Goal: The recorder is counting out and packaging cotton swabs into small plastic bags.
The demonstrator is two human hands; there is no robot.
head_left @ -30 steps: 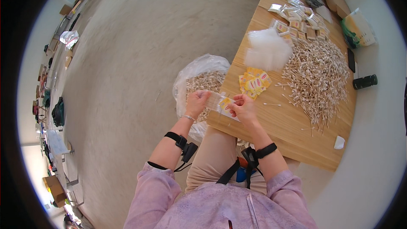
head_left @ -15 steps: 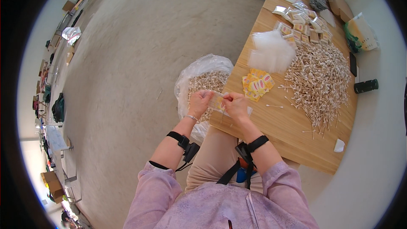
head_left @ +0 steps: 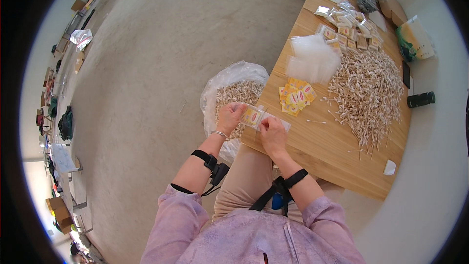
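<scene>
My left hand (head_left: 230, 116) and my right hand (head_left: 272, 134) together hold a small clear plastic bag (head_left: 255, 116) with a yellow and red card inside, just over the near corner of the wooden table (head_left: 337, 156). Each hand pinches one side of the bag. A small pile of the same yellow cards (head_left: 296, 96) lies on the table just beyond my hands. A stack of clear bags (head_left: 312, 58) sits further back. A big heap of cotton swabs (head_left: 369, 90) covers the table's right part.
A large clear sack (head_left: 234, 95) full of cotton swabs stands on the grey floor left of the table. Filled small packets (head_left: 349, 27) lie at the table's far end, with a green and white bag (head_left: 415, 39), a phone (head_left: 406, 74) and a black cylinder (head_left: 421, 99) on the right.
My hands have drawn closer together on the small bag and shifted slightly toward the table's corner. The view has tilted a little.
</scene>
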